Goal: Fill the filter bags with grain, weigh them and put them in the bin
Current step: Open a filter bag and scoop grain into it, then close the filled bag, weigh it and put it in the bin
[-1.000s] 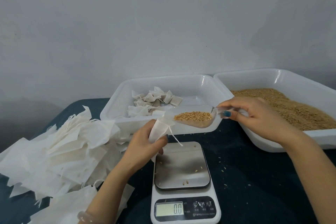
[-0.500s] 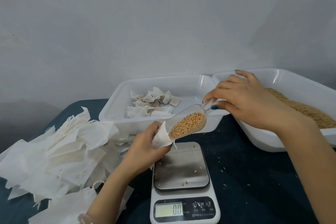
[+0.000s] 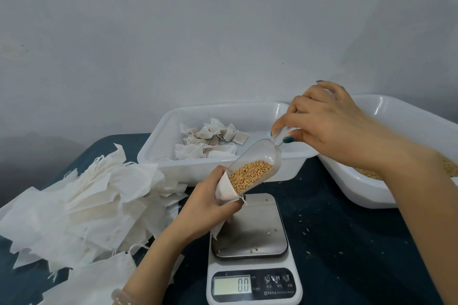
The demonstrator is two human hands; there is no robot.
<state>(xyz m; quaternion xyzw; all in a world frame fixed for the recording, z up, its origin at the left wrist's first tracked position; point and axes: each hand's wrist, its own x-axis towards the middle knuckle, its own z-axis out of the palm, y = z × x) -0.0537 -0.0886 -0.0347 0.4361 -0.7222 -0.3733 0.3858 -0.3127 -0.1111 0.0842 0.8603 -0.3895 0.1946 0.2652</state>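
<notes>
Up tips the scoop (image 3: 257, 168), right hand (image 3: 329, 129) pinching its handle, mouth now inside the filter bag (image 3: 226, 189) gripped by the left hand (image 3: 210, 205) above the scale (image 3: 250, 242); grain (image 3: 247, 176) sliding in, weighing comes next

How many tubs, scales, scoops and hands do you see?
Tubs: 2, the tub with filled bags and the tub with grain
Scale: 1
Scoop: 1
Hands: 2, left hand holding a bag, right hand holding the scoop
Total: 6

Soft even light, faint wall shadows, mild wide-angle bending, slightly soft focus
</notes>
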